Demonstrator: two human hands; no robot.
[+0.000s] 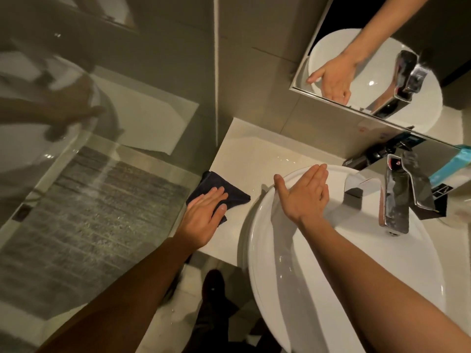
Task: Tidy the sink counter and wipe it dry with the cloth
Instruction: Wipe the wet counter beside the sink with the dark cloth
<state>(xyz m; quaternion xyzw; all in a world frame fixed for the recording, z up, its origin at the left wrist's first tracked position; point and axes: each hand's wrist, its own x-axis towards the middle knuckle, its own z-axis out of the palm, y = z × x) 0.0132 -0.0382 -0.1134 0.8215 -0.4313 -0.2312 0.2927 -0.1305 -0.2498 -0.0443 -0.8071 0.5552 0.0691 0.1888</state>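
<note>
A dark blue cloth [235,193] lies on the white counter [244,154] at its left edge, left of the round white basin [257,250]. My left hand [204,215] presses flat on the cloth, fingers together and stretched out. My right hand [304,196] hovers over the basin's far left rim, flat, holding nothing, thumb spread out. Drops of water glisten on the counter behind the basin [285,159].
A chrome tap [396,197] rises at the basin's right. A teal and white box [456,166] and dark items [367,155] stand against the wall behind it. A mirror [382,72] hangs above. A glass panel [89,174] closes off the left side.
</note>
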